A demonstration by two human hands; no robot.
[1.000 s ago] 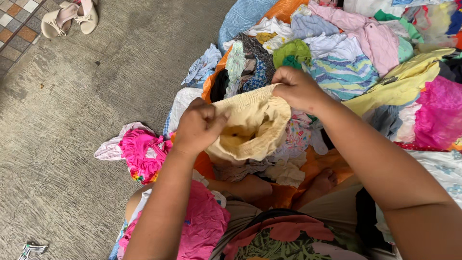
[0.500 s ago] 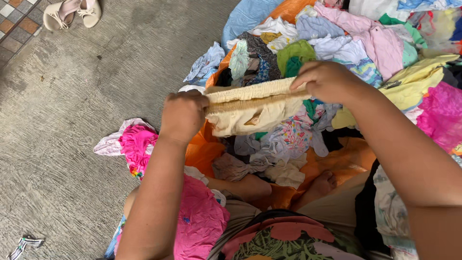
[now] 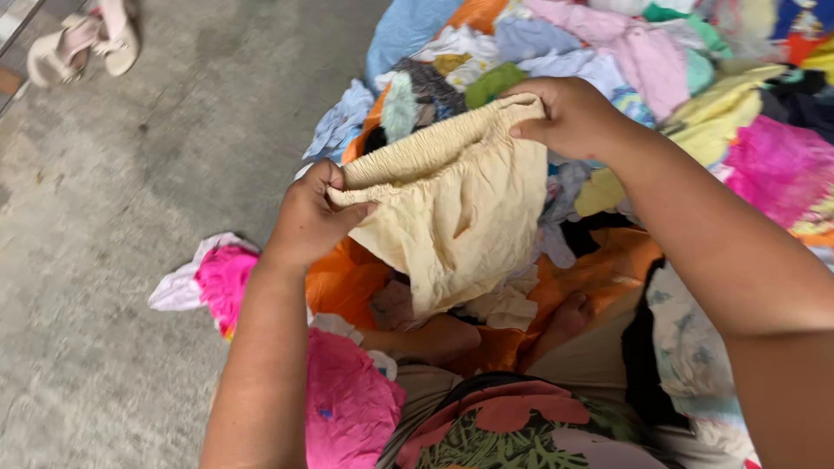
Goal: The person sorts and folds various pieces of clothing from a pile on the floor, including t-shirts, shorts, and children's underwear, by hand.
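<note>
Left hand (image 3: 308, 217) + right hand (image 3: 569, 117) both pinching cream shorts (image 3: 452, 208) by waistband, hanging over clothes pile (image 3: 660, 78) (on floor (image 3: 113, 287)). Risk: thin pinch slipping, shorts dropping back into pile.

A left hand (image 3: 311, 217) and right hand (image 3: 569, 113) are gripping a pale yellow garment (image 3: 456, 208) by its elastic waistband, stretching it above a clothes pile (image 3: 695, 78) lying on the concrete floor (image 3: 130, 174).

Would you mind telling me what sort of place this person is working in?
Probably a home yard or porch used for sorting laundry: a bare concrete floor, pale sandals left on it, and a big heap of mixed clothes beside the seated person holding cream shorts.
</note>
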